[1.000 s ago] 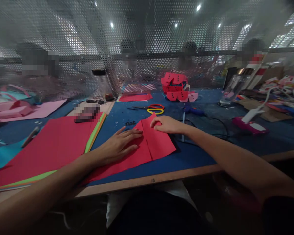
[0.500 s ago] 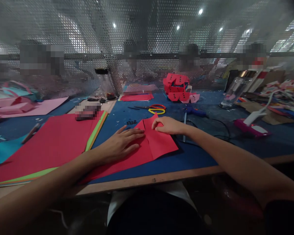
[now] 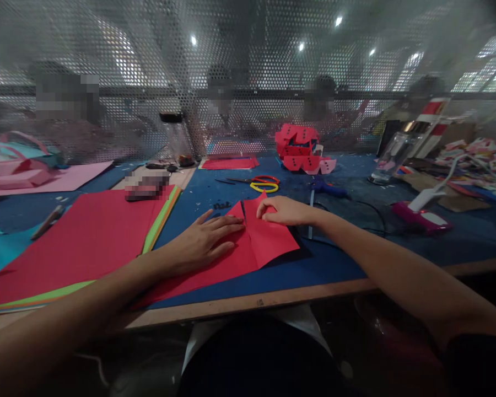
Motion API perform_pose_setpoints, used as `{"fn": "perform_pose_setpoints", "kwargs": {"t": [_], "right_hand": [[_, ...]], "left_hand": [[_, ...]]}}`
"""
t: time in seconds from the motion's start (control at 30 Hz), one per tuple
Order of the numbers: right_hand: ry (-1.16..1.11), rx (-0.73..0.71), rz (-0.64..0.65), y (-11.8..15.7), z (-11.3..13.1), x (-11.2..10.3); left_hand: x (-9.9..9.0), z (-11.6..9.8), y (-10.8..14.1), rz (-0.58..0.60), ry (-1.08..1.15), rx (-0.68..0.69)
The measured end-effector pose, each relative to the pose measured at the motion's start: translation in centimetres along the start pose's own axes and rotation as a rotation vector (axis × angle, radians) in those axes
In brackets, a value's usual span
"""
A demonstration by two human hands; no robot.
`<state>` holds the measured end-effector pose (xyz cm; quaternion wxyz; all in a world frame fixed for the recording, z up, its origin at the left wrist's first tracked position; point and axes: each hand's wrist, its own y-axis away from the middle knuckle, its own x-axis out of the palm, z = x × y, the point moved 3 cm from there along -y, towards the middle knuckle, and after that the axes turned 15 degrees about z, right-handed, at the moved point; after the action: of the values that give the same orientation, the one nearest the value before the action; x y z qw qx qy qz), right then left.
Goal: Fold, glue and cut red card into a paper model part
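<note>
A red sheet of paper (image 3: 215,275) lies near the table's front edge, with a crease or slit down its right part. My left hand (image 3: 210,240) rests flat on it, fingers stretched out toward the slit. My right hand (image 3: 283,210) has curled fingers closed on the raised right part of the sheet, just right of the slit. Beyond the sheet are scissors (image 3: 265,184) with red and yellow handles. To their right lies a blue glue gun (image 3: 330,188) with its cable.
At left is a stack of coloured paper (image 3: 95,237) with a dark object (image 3: 146,186) on it. Cut red paper pieces (image 3: 300,149) stand at the back. At right are a glass jar (image 3: 392,157) and a magenta power strip (image 3: 421,216).
The slit between the two parts of the red sheet looks slightly wider at its top. Both hands have stayed nearly in place, and the view has shifted a little.
</note>
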<state>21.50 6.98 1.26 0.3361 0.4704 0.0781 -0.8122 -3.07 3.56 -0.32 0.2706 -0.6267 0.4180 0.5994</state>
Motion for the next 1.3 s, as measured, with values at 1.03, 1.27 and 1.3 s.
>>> {"fn": "perform_pose_setpoints", "kwargs": {"t": [1.03, 1.27, 1.3], "right_hand": [[0.046, 0.012, -0.009, 1.8, 0.7, 0.7], [0.027, 0.000, -0.006, 1.8, 0.6, 0.7], [0.023, 0.004, -0.005, 1.8, 0.6, 0.7]], "left_hand": [[0.1, 0.1, 0.1, 0.001, -0.051, 0.061], [0.3, 0.1, 0.1, 0.010, -0.042, 0.051], [0.3, 0.1, 0.1, 0.011, -0.041, 0.051]]}}
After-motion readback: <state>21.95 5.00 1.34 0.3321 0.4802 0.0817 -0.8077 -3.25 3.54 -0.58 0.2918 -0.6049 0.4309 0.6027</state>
